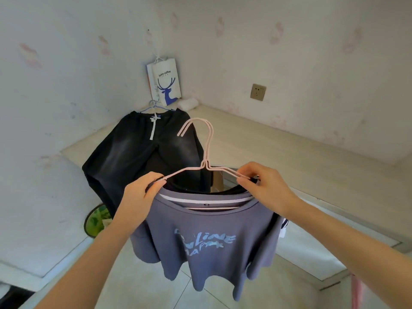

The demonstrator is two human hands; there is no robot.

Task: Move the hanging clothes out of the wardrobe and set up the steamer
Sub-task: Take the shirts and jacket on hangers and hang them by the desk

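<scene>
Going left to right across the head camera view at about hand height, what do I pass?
Green round object on the floor → left hand → pink hangers → right hand.

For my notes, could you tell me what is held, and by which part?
The pink hangers bearing a grey-blue T-shirt: left hand pinches their left shoulder, right hand their right shoulder.
</scene>
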